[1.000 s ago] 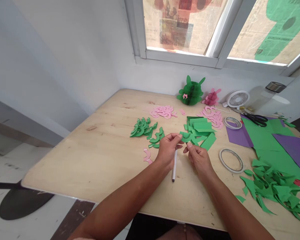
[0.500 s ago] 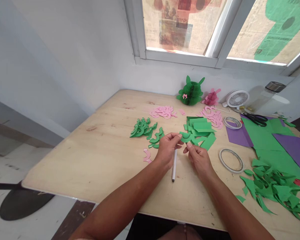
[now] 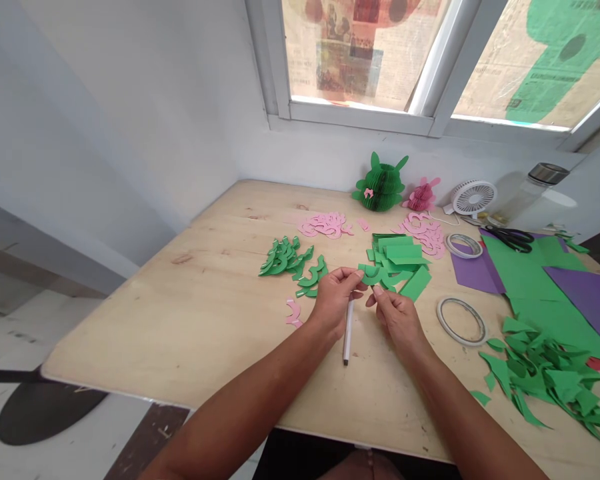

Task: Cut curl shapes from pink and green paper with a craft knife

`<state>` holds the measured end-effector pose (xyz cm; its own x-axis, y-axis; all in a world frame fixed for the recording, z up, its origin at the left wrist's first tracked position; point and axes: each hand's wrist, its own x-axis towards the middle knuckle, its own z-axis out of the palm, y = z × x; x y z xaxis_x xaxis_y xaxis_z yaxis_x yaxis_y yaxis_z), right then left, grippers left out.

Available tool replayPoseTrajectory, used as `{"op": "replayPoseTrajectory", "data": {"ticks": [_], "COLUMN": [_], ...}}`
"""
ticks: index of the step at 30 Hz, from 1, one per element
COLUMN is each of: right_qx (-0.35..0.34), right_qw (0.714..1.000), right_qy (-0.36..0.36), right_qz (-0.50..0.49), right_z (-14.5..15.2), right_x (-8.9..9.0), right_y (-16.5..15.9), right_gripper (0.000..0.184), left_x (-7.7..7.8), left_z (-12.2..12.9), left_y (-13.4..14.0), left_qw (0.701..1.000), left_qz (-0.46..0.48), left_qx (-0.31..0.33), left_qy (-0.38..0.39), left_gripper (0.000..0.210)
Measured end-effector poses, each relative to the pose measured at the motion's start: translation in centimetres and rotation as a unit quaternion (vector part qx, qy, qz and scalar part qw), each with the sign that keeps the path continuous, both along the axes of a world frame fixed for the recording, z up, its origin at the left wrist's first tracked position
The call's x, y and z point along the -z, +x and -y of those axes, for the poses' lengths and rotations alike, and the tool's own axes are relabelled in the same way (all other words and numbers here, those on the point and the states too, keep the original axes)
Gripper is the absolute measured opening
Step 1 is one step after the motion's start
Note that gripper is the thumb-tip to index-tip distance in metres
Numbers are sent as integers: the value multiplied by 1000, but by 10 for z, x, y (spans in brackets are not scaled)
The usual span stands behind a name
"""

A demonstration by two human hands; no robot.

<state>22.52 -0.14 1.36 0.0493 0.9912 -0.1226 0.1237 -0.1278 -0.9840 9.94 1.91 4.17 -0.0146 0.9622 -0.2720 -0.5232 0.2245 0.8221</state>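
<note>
My left hand [image 3: 337, 300] pinches one end of a curved green paper cutout [image 3: 371, 275] between thumb and forefinger. My right hand [image 3: 395, 311] is closed, with thumb and finger at the cutout's lower edge; a small dark spot by the fingertips is too small to identify. Beneath and between the hands, a white pen [image 3: 349, 333] with a dark tip lies on the table. Left of my left hand are curved green cutouts [image 3: 311, 277] with whitish strips at their ends, and a pink cutout [image 3: 293, 311]. Behind the held piece lies a stack of green paper strips [image 3: 400, 253].
Pink cutout piles [image 3: 325, 225], a green honeycomb paper figure [image 3: 383, 187], a smaller pink figure [image 3: 422, 195] and a white fan [image 3: 474, 198] stand toward the wall. Rightward are tape rolls [image 3: 441, 325], black scissors [image 3: 510, 238], green sheets [image 3: 530, 287] and green scraps [image 3: 555, 380].
The view has shifted very slightly. Both hands keep the same pose around the green cutout, and nothing on the table has visibly moved.
</note>
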Motion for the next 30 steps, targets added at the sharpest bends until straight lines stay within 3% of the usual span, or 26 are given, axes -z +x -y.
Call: {"op": "replayPoseTrajectory", "data": {"ticks": [30], "right_qx": [6], "right_qw": [1000], "right_qy": [9], "right_qz": [-18], "right_z": [0], "right_x": [1], "right_y": [-2], "right_gripper": [59], "left_x": [3], "left_z": [2], "left_y": [4], "left_qw": [999], "left_qz": [32], "left_qx": [-11], "left_qy": [-4], "left_gripper": [29]}}
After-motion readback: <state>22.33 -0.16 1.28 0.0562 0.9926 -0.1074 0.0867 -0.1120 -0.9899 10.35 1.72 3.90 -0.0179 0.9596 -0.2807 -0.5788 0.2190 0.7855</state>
